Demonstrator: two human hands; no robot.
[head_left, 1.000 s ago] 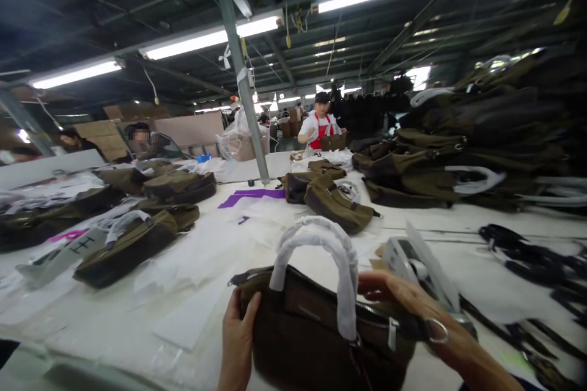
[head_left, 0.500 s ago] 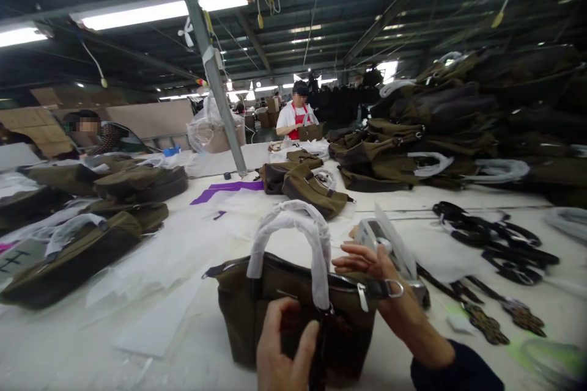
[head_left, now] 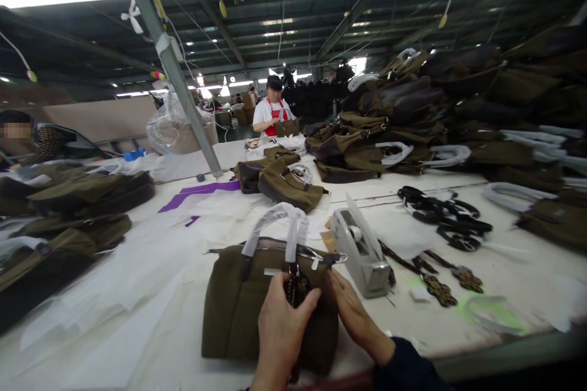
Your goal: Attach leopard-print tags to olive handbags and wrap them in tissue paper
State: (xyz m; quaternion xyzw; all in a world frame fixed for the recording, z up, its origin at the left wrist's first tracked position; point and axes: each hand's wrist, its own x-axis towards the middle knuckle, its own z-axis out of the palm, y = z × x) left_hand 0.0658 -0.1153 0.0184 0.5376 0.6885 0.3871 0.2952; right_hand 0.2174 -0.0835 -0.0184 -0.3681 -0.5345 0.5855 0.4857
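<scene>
An olive-green handbag (head_left: 229, 311) stands upright on the table in front of me, its two handles wrapped in white film (head_left: 293, 226). A dark braided strap (head_left: 291, 290) with a round charm hangs down the bag's front from the base of a handle. My left hand (head_left: 282, 324) is closed around this strap at the front, thumb on the right and fingers on the left. Flat against the bag's right end lies my right hand (head_left: 355, 311), fingers stretched out below the zipper's metal ring (head_left: 342, 258). The strap's lower part is mostly behind my left hand.
A grey tape dispenser (head_left: 367, 256) stands right of the bag. Beyond it lie black straps (head_left: 444, 214) and patterned charms (head_left: 438, 290). Piled bags (head_left: 389, 98) rise at the back right; more bags (head_left: 59, 256) lie left. A person in a red apron (head_left: 275, 113) works across the table.
The view has swung right. My right hand has come from behind the handle to the bag's right end. My left hand has closed in on the strap, and the bag's front now faces me more.
</scene>
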